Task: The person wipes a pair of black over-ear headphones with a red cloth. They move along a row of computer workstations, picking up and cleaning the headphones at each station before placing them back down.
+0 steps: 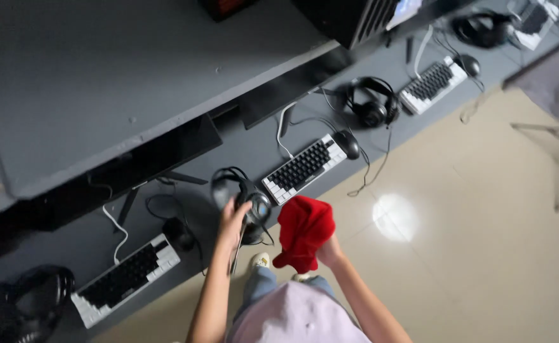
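Left fingers: my left hand [231, 219] wrapped round the black headset [249, 204], lifted just off the tabletop [228, 149], prob. so its cord hangs free.
Right fingers: my right hand [328, 253] clenched on a red cloth [303, 232], bunched up beside the headset.
Nearby: black & white keyboard [305, 168] w/ mouse [348, 143] beyond my fingertips; monitor [146, 159] further back.
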